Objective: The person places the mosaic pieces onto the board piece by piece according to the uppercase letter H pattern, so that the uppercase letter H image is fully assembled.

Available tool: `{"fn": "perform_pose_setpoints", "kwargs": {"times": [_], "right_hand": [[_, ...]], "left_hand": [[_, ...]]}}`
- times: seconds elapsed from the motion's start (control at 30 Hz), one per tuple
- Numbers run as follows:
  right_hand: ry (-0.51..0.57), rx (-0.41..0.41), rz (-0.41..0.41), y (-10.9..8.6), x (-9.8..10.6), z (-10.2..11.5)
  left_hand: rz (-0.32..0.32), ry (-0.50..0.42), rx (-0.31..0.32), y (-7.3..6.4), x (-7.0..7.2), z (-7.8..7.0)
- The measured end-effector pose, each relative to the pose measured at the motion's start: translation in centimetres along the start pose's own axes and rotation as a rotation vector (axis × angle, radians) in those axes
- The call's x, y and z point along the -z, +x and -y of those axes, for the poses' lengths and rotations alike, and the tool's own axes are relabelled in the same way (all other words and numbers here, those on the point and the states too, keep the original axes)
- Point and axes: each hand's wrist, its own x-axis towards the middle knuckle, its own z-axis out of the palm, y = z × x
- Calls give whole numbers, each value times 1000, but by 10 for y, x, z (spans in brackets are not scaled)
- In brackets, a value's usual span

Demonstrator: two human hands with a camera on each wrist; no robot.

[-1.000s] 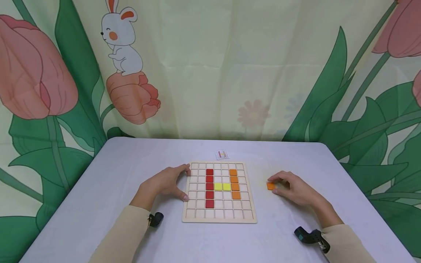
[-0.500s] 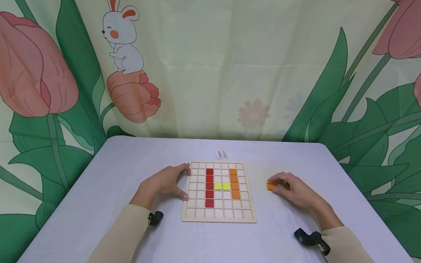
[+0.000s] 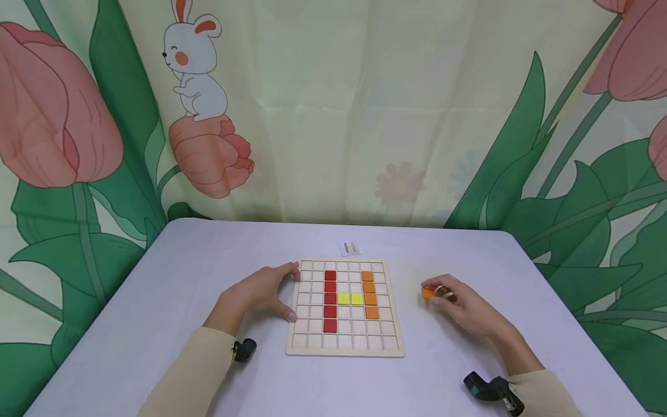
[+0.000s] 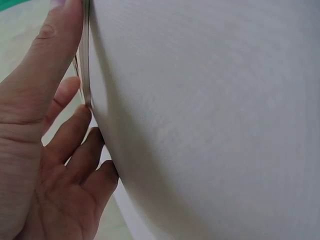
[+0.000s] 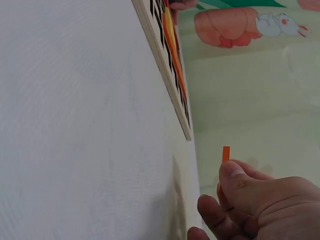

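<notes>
A light wooden board [image 3: 345, 353] with a grid of square cells lies on the table. In it sit a column of red tiles [image 3: 330, 298], two yellow tiles [image 3: 350, 299] side by side, and a column of orange tiles [image 3: 369, 288]. My left hand [image 3: 256, 294] touches the board's left edge, thumb and fingers spread apart; the left wrist view shows the thumb [image 4: 47, 55] against that edge. Right of the board, my right hand [image 3: 469, 307] pinches a loose orange tile [image 3: 427, 293] between thumb and fingers. The right wrist view has this tile [image 5: 226, 152] held above the table.
A small card [image 3: 350, 248] printed with a coloured grid pattern lies just beyond the board's far edge. The white-covered table [image 3: 208, 249] ends at a curtain [image 3: 323, 145] printed with tulips and a rabbit.
My right hand has turned a little and raised the orange tile slightly. My left hand stays at the board's edge, and the tiles in the board are unchanged.
</notes>
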Motion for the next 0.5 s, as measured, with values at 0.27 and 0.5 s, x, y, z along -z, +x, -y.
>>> {"fn": "perform_pose_setpoints", "kwargs": {"times": [0.27,0.5], "right_hand": [[44,2,3,1,-2,11],[71,3,3,4,-5,17]], "left_hand": [[10,1,-6,-1,-1,2],[7,-1,9,1,-1,1]]}}
